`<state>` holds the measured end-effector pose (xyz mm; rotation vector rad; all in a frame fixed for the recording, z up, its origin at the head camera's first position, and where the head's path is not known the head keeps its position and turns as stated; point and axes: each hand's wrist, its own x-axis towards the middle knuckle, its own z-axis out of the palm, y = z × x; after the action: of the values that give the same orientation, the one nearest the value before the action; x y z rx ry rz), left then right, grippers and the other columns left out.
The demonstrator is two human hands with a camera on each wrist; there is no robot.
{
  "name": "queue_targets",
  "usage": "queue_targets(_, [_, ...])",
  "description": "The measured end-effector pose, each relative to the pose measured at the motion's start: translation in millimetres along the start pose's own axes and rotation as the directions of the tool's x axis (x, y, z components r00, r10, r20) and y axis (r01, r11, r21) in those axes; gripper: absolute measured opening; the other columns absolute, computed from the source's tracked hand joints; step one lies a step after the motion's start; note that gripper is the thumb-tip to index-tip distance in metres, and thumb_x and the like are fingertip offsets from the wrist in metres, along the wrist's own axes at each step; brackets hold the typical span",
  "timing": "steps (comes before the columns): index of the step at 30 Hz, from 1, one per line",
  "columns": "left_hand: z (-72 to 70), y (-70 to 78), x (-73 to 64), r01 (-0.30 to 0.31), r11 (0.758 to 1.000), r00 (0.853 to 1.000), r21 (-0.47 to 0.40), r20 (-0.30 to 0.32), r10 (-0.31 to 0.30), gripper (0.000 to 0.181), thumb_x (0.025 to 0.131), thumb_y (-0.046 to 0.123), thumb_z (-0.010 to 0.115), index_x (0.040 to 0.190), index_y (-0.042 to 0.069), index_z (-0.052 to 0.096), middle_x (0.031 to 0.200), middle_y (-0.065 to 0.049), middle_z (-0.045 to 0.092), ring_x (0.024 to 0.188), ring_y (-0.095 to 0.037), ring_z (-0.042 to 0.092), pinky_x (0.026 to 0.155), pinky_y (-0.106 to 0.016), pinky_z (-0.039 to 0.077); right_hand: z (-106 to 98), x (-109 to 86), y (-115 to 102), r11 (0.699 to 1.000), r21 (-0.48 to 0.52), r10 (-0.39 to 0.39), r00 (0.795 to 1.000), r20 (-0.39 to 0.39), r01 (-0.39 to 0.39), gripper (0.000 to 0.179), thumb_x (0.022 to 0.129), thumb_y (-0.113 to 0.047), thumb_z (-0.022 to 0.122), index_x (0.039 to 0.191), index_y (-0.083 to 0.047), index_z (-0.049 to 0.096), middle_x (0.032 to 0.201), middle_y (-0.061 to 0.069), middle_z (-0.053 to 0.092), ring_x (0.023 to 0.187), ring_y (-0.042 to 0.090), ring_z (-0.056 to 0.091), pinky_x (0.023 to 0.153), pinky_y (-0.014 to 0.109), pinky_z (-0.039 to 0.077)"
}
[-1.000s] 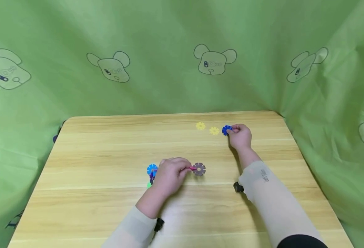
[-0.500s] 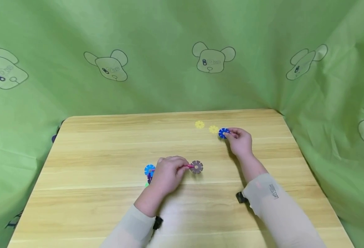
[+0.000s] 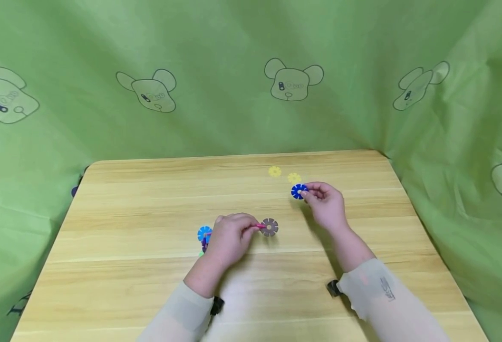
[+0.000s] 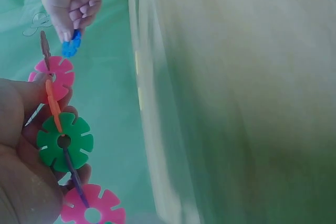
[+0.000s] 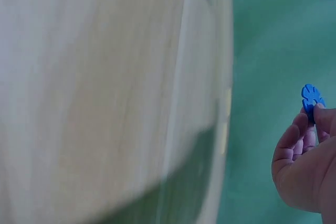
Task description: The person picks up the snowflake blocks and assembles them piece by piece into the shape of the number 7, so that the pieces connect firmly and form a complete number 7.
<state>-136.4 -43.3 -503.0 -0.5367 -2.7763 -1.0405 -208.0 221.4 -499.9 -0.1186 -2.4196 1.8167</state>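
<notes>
My left hand (image 3: pixel 232 237) holds a chain of interlocked slotted plastic discs above the table. In the left wrist view its thumb and fingers pinch the chain around a pink disc (image 4: pixel 64 72) and an orange disc (image 4: pixel 54 106). A green disc (image 4: pixel 80 132), a dark disc (image 4: pixel 76 177) and another pink disc (image 4: pixel 107 203) follow. At the chain's right end sits a grey-brown disc (image 3: pixel 272 223). Light blue (image 3: pixel 201 231), purple and green pieces show left of that hand, partly hidden. My right hand (image 3: pixel 330 206) pinches a single dark blue disc (image 3: pixel 295 191), apart from the chain.
Two yellow discs (image 3: pixel 275 171) lie on the wooden table (image 3: pixel 139 199) near its far edge, the nearer one just behind the blue disc. Green cloth (image 3: pixel 217 123) with printed animal heads hangs behind and beside the table.
My right hand has brought the blue disc left and nearer, from the far side toward the chain's grey-brown end. My left hand stays almost in place, still gripping the chain.
</notes>
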Motion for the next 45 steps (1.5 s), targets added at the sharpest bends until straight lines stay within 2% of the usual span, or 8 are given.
queue_targets(5, [-2.2, -0.8, 0.7, 0.003, 1.000, 1.000, -0.013, -0.019, -0.003, 0.010, 0.102, 0.025, 0.073, 0.102, 0.019, 0.081, 0.112, 0.005, 0.079, 0.107, -0.019, 0.074, 0.094, -0.044, 0.049, 3, -18.2, -8, 0.994, 0.032, -0.107, 0.993, 0.058, 0.105, 0.018, 0.094, 0.011, 0.072, 0.111, 0.014, 0.068, 0.098, 0.026, 0.068, 0.081, 0.009, 0.063, 0.070, 0.015, 0.057])
queue_targets(9, [-3.6, -1.6, 1.9, -0.005, 1.000, 0.999, -0.010, -0.035, 0.005, 0.009, 0.102, 0.023, 0.073, 0.101, 0.018, 0.081, 0.111, 0.004, 0.079, 0.108, -0.019, 0.074, 0.092, -0.044, 0.049, 5, -30.5, -13, 0.985, 0.028, -0.173, 0.980, 0.094, 0.171, 0.017, 0.092, 0.013, 0.073, 0.109, 0.012, 0.069, 0.099, 0.029, 0.069, 0.082, 0.011, 0.063, 0.072, 0.016, 0.056])
queue_targets(21, [-7.3, -1.8, 6.0, -0.024, 1.000, 0.997, 0.012, -0.072, 0.024, 0.008, 0.101, 0.023, 0.074, 0.099, 0.019, 0.080, 0.108, 0.004, 0.080, 0.104, -0.019, 0.075, 0.089, -0.043, 0.050, 12, -52.2, -11, 0.966, 0.061, -0.260, 0.948, 0.182, 0.253, 0.015, 0.090, 0.016, 0.072, 0.103, 0.010, 0.071, 0.093, 0.027, 0.070, 0.076, 0.011, 0.062, 0.066, 0.017, 0.055])
queue_targets(31, [-7.3, 0.8, 5.3, -0.014, 1.000, 0.997, 0.009, -0.074, 0.015, 0.007, 0.101, 0.023, 0.075, 0.099, 0.019, 0.081, 0.109, 0.004, 0.080, 0.105, -0.020, 0.075, 0.090, -0.044, 0.050, 18, -60.2, -11, 0.952, 0.033, -0.306, 0.930, 0.205, 0.305, 0.014, 0.088, 0.017, 0.074, 0.099, 0.007, 0.073, 0.090, 0.024, 0.071, 0.074, 0.010, 0.061, 0.063, 0.017, 0.055])
queue_targets(37, [-7.3, 2.2, 5.8, -0.006, 1.000, 0.998, 0.022, -0.066, 0.007, 0.008, 0.101, 0.024, 0.075, 0.099, 0.019, 0.081, 0.110, 0.005, 0.080, 0.105, -0.019, 0.074, 0.092, -0.043, 0.050, 19, -62.3, -12, 0.933, 0.019, -0.354, 0.913, 0.204, 0.358, 0.015, 0.087, 0.019, 0.074, 0.096, 0.006, 0.074, 0.088, 0.024, 0.073, 0.072, 0.014, 0.066, 0.064, 0.018, 0.058])
queue_targets(40, [-7.3, 2.7, 6.1, 0.000, 1.000, 0.998, 0.019, -0.059, 0.001, 0.008, 0.100, 0.023, 0.075, 0.100, 0.018, 0.082, 0.111, 0.004, 0.080, 0.105, -0.019, 0.074, 0.092, -0.042, 0.051, 19, -63.1, -12, 0.931, 0.002, -0.359, 0.910, 0.206, 0.366, 0.014, 0.087, 0.017, 0.076, 0.095, 0.005, 0.076, 0.089, 0.022, 0.075, 0.072, 0.021, 0.069, 0.065, 0.019, 0.059])
queue_targets(45, [-7.6, 4.5, 6.0, -0.006, 1.000, 0.998, 0.020, -0.067, 0.007, 0.009, 0.099, 0.022, 0.076, 0.102, 0.017, 0.082, 0.112, 0.003, 0.080, 0.105, -0.019, 0.075, 0.092, -0.041, 0.052, 20, -65.7, -10, 0.934, -0.023, -0.346, 0.917, 0.198, 0.357, 0.014, 0.087, 0.015, 0.077, 0.093, 0.003, 0.077, 0.088, 0.022, 0.075, 0.073, 0.018, 0.070, 0.065, 0.020, 0.060])
